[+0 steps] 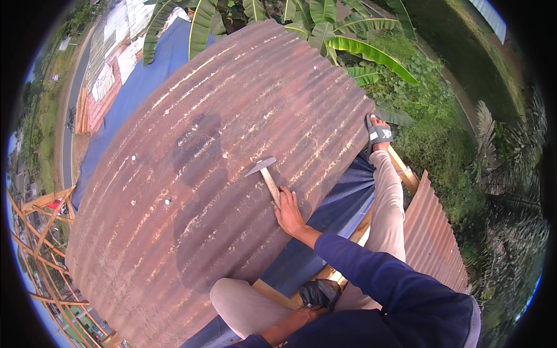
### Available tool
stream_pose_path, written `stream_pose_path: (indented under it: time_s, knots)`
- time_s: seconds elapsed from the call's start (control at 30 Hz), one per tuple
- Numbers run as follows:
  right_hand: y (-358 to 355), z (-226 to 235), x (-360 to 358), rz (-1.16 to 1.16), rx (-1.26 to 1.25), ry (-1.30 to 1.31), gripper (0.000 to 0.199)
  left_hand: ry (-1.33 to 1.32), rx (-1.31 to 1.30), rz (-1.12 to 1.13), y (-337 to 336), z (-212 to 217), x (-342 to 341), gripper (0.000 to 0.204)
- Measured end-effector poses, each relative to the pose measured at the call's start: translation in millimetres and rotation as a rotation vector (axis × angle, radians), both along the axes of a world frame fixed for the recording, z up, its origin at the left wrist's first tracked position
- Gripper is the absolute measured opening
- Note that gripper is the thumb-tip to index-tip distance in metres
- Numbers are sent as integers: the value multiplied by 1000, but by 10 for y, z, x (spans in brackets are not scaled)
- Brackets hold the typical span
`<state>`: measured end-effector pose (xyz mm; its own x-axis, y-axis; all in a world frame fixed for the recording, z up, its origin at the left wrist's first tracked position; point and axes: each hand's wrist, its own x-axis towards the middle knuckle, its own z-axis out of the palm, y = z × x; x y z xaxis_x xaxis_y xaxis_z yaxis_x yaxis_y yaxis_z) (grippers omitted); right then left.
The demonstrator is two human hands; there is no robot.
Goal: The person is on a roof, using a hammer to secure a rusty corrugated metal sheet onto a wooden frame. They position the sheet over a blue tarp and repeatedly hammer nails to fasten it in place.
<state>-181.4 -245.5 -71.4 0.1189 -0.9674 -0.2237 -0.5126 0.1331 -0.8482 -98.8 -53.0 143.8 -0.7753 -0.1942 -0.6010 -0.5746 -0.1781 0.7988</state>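
Note:
A hammer (271, 182) with a pale wooden handle and a grey metal head lies against the rusty corrugated roofing sheet (191, 191). My right hand (291, 213) is closed around the lower end of its handle, close to the sheet. Down by my lap, my left hand (306, 318) touches a black plastic bag (320, 293). The fingers of that hand are mostly hidden against the bag, so their grip does not show. Small pale round spots, perhaps nail heads, dot the sheet, one of them a white spot (167, 202) left of the hammer.
Blue tarp (318, 223) and wooden beams (402, 169) show beside the sheet. My sandalled foot (380, 132) rests at its right edge. Another corrugated sheet (435, 238) lies lower right. Banana plants (325, 23) rise beyond the far edge; bare wooden framing (43, 232) stands left.

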Motion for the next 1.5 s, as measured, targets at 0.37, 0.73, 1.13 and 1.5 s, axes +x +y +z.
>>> stream_pose_path:
  time_s: [0.37,0.73,1.13,1.5]
  knots:
    - [32,-28,17,-29,-15,-5,47,-265,-222,-160,-156,-13,-41,40]
    - [9,-31,61,-45,25,-44,49,-84,-5,101,81,-353,161,41]
    - [-3,-29,7,-23,33,-37,51,-68,-133,-152,-91,-347,-46,49]
    - [-8,-6,48,-37,12,-25,55,-140,-431,54,-209,-242,-186,24]
